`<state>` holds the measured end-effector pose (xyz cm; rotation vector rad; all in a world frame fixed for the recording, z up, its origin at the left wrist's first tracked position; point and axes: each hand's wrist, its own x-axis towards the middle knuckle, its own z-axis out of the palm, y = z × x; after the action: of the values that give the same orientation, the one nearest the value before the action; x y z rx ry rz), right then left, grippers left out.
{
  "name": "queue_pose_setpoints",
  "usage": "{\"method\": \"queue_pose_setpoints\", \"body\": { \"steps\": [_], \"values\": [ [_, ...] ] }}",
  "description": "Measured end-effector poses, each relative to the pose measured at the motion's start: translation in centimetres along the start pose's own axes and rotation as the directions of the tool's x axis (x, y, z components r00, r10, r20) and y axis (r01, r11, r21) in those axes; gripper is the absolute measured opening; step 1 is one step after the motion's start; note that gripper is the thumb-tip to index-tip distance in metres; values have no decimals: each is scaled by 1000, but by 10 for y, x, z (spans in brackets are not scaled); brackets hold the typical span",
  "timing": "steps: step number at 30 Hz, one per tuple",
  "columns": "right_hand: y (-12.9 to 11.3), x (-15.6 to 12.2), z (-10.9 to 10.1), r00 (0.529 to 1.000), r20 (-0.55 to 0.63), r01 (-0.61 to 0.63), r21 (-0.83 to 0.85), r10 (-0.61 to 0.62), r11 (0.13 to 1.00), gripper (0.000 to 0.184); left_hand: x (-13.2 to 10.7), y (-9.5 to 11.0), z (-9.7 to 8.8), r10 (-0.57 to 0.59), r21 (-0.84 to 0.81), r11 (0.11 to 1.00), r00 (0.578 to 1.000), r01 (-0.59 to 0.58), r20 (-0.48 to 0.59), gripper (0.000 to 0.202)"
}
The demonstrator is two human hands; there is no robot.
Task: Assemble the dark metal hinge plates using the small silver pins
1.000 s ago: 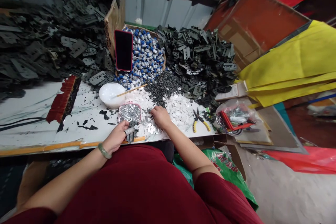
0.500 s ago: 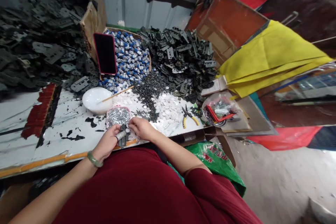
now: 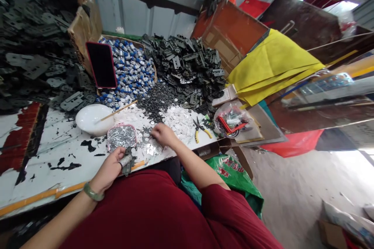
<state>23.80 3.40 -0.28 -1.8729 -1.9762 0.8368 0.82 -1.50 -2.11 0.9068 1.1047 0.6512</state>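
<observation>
Paint-spattered surface (image 3: 62, 144) is carrying heaped hardware, with both hands working at its near edge.
Left grip (image 3: 108, 170) is clamping a dark metal bracket (image 3: 127, 165) snugly against the thumb, steadying it; right grip (image 3: 164, 135) is curling among white discs (image 3: 178, 122), its hold unclear.

White tabletop (image 3: 43, 144), black-splattered, orange strip along the near edge; on it a white bowl (image 3: 90, 119), a pink-rimmed tray (image 3: 121, 138) beside it, scattered white discs (image 3: 177, 121), and pliers (image 3: 200, 130) near the right end.
</observation>
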Motion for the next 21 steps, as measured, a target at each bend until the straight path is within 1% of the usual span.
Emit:
{"method": "queue_pose_setpoints", "body": {
  "steps": [1,2,3,4,5,7,9,11,12,14,16,17,18,20,21],
  "values": [
    [10,6,-12,990,-110,-94,-88,84,992,14,0,1,0,-6,-18,1000,1000,6,-15,27],
    [20,12,-24,969,-203,-176,-150,144,973,15,0,1,-1,-9,-32,999,1000,8,-25,28],
    [28,18,-34,949,-264,-227,-200,171,953,16,0,2,-1,-10,-42,999,999,8,-34,28],
    [35,24,-41,939,-296,-253,-239,178,937,17,1,2,-1,-8,-48,999,999,6,-42,28],
    [41,29,-47,937,-303,-259,-276,172,926,18,1,2,-1,-6,-52,999,999,4,-47,28],
    [48,39,-53,954,-266,-230,-344,141,910,17,1,3,0,-7,-63,998,999,4,-46,28],
    [51,47,-55,970,-215,-192,-397,112,898,16,0,3,2,-12,-81,997,1000,10,-25,28],
    [50,49,-54,977,-196,-162,-399,89,902,13,-1,4,4,-23,-105,994,1000,23,-2,28],
    [47,49,-52,976,-204,-151,-367,79,918,12,-1,5,4,-29,-116,993,1000,28,-2,28],
    [37,44,-42,974,-220,-100,-220,50,970,9,0,7,7,-37,-144,989,999,32,-26,29],
    [22,34,-25,980,-198,37,2,-36,999,7,2,10,9,-34,-178,984,998,23,-60,30],
    [12,28,-15,978,-176,132,109,-111,985,7,4,11,11,-28,-196,981,997,15,-68,30],
    [3,22,-5,967,-156,229,200,-200,953,8,5,13,12,-23,-212,977,997,7,-73,31],
    [-15,11,13,921,-135,389,314,-365,866,10,7,15,13,-11,-229,973,996,-9,-86,30],
    [-23,7,20,896,-130,442,339,-424,831,11,7,16,13,-3,-230,973,996,-19,-92,30]
  ]
}}
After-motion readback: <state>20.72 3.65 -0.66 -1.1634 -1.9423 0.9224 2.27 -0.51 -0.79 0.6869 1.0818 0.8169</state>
